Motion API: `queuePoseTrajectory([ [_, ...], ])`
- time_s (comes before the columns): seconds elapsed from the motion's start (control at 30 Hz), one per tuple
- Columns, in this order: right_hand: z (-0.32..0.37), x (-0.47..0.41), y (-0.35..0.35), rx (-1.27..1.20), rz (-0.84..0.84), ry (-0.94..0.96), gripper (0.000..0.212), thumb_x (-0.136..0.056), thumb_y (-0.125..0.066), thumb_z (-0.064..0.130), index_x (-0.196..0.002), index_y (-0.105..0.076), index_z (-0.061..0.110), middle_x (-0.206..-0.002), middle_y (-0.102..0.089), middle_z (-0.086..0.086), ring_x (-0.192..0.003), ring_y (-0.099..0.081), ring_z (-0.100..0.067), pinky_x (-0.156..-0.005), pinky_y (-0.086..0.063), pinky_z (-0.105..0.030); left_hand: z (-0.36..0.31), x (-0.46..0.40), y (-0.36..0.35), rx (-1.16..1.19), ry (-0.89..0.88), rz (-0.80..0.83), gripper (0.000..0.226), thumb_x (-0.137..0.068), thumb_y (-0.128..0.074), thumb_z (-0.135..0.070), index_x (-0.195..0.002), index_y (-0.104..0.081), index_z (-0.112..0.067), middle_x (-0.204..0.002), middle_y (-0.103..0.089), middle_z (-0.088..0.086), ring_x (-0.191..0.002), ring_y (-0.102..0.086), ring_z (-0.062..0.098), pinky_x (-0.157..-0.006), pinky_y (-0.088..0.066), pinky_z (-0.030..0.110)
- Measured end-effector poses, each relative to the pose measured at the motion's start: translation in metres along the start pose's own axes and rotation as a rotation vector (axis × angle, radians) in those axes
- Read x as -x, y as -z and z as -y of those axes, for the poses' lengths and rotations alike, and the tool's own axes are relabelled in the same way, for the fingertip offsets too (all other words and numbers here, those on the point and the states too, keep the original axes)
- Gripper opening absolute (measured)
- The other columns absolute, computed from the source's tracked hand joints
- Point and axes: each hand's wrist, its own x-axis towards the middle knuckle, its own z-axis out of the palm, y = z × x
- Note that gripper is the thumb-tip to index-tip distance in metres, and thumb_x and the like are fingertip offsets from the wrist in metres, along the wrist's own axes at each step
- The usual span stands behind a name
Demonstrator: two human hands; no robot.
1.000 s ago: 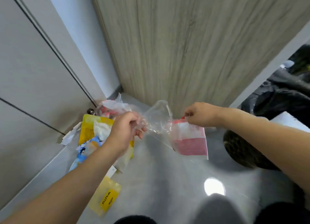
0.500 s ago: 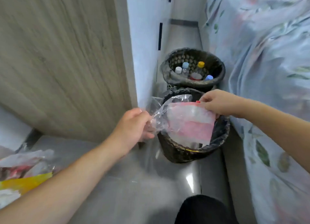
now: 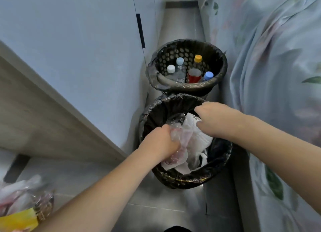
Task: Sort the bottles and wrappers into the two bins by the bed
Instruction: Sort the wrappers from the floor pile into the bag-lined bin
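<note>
Two black-lined bins stand on the floor by the bed. The far bin (image 3: 191, 86) holds several upright bottles (image 3: 180, 70) with white, blue and orange caps. Crumpled white and clear wrappers lie in the near bin (image 3: 182, 179). Inside its mouth, my left hand (image 3: 159, 141) grips the clear end of a pink-and-white plastic wrapper (image 3: 191, 139). My right hand (image 3: 215, 119) reaches in from the right, its fingers curled on the wrapper's white printed edge.
More wrappers (image 3: 22, 205), clear, pink and yellow, lie on the floor at the bottom left. A wooden panel (image 3: 43, 119) and a white wall (image 3: 78, 40) close off the left side. The floral bed cover (image 3: 278, 75) hangs close on the right.
The view swung from the floor pile to the bins. Both hands carried the wrapper over the near bin and lowered it into the bin's mouth, coming closer together.
</note>
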Motion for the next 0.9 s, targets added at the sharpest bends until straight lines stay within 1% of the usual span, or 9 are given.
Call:
queuePoseTrajectory([
  [0.07, 0.005, 0.002, -0.007, 0.005, 0.046, 0.034, 0.005, -0.088, -0.049, 0.015, -0.090, -0.051, 0.011, -0.097, -0.052, -0.006, -0.089, -0.057, -0.026, -0.068, -0.044, -0.033, -0.001, -0.004, -0.001, -0.022, -0.008, 0.069, 0.044, -0.089, -0.055, -0.038, -0.126, -0.048, -0.016, -0.115, -0.061, 0.004, -0.093, -0.058, 0.021, -0.067, -0.040, 0.028],
  [0.13, 0.011, 0.003, -0.013, -0.006, 0.067, 0.068, 0.005, -0.088, -0.048, 0.013, -0.093, -0.048, 0.012, -0.102, -0.052, -0.007, -0.092, -0.056, -0.027, -0.068, -0.041, -0.031, -0.004, -0.004, 0.002, -0.053, -0.041, 0.094, 0.041, -0.092, -0.054, -0.035, -0.127, -0.050, -0.015, -0.117, -0.062, 0.006, -0.100, -0.060, 0.023, -0.071, -0.042, 0.027],
  [0.23, 0.020, 0.005, -0.025, -0.016, 0.056, 0.131, 0.011, -0.088, -0.047, 0.013, -0.099, -0.046, 0.013, -0.109, -0.051, -0.007, -0.098, -0.054, -0.025, -0.071, -0.039, -0.029, -0.001, 0.000, 0.005, -0.122, -0.131, 0.020, 0.024, -0.093, -0.053, -0.029, -0.110, -0.058, -0.013, -0.099, -0.065, 0.004, -0.092, -0.063, 0.022, -0.062, -0.042, 0.025],
  [0.37, 0.028, 0.009, -0.035, 0.006, 0.031, 0.155, 0.023, -0.087, -0.049, 0.016, -0.110, -0.048, 0.011, -0.112, -0.051, -0.007, -0.104, -0.054, -0.026, -0.077, -0.045, -0.031, 0.014, 0.018, 0.012, -0.159, -0.230, -0.133, 0.016, -0.091, -0.053, -0.033, -0.089, -0.054, -0.017, -0.080, -0.055, -0.006, -0.074, -0.054, 0.014, -0.051, -0.031, 0.023],
  [0.53, 0.060, 0.027, -0.038, 0.042, -0.034, 0.220, 0.027, -0.089, -0.049, 0.023, -0.114, -0.049, 0.013, -0.115, -0.053, -0.006, -0.107, -0.055, -0.025, -0.090, -0.047, -0.036, 0.053, 0.080, 0.024, -0.085, -0.338, -0.202, 0.019, -0.091, -0.049, -0.034, -0.093, -0.062, -0.020, -0.089, -0.061, -0.006, -0.083, -0.057, 0.015, -0.073, -0.049, 0.033],
  [0.63, 0.096, 0.046, -0.038, 0.006, -0.117, 0.237, 0.032, -0.090, -0.046, 0.027, -0.119, -0.050, 0.014, -0.120, -0.053, -0.004, -0.116, -0.052, -0.023, -0.096, -0.042, -0.034, 0.098, 0.128, 0.033, 0.022, -0.323, -0.316, 0.022, -0.092, -0.052, -0.032, -0.108, -0.065, -0.023, -0.103, -0.065, -0.008, -0.092, -0.059, 0.014, -0.081, -0.048, 0.030],
  [0.73, 0.148, 0.068, -0.039, -0.045, -0.183, 0.290, 0.040, -0.089, -0.048, 0.030, -0.126, -0.050, 0.015, -0.128, -0.051, -0.002, -0.124, -0.047, -0.022, -0.101, -0.035, -0.031, 0.156, 0.166, 0.039, -0.004, -0.286, -0.286, 0.032, -0.092, -0.055, -0.036, -0.119, -0.063, -0.021, -0.118, -0.064, -0.005, -0.106, -0.060, 0.016, -0.092, -0.048, 0.031],
  [0.8, 0.189, 0.075, -0.042, -0.064, -0.179, 0.376, 0.046, -0.089, -0.053, 0.026, -0.133, -0.047, 0.013, -0.135, -0.049, -0.004, -0.127, -0.044, -0.021, -0.102, -0.029, -0.025, 0.198, 0.185, 0.043, 0.007, -0.206, -0.277, 0.036, -0.091, -0.056, -0.038, -0.121, -0.062, -0.019, -0.121, -0.064, -0.004, -0.111, -0.060, 0.016, -0.096, -0.046, 0.030],
  [0.9, 0.259, 0.071, -0.050, -0.125, -0.138, 0.491, 0.051, -0.090, -0.052, 0.025, -0.137, -0.043, 0.009, -0.137, -0.047, -0.008, -0.129, -0.043, -0.026, -0.107, -0.032, -0.029, 0.259, 0.211, 0.042, 0.105, -0.007, -0.346, 0.034, -0.090, -0.062, -0.033, -0.119, -0.063, -0.016, -0.117, -0.067, 0.000, -0.108, -0.062, 0.016, -0.095, -0.046, 0.027],
])
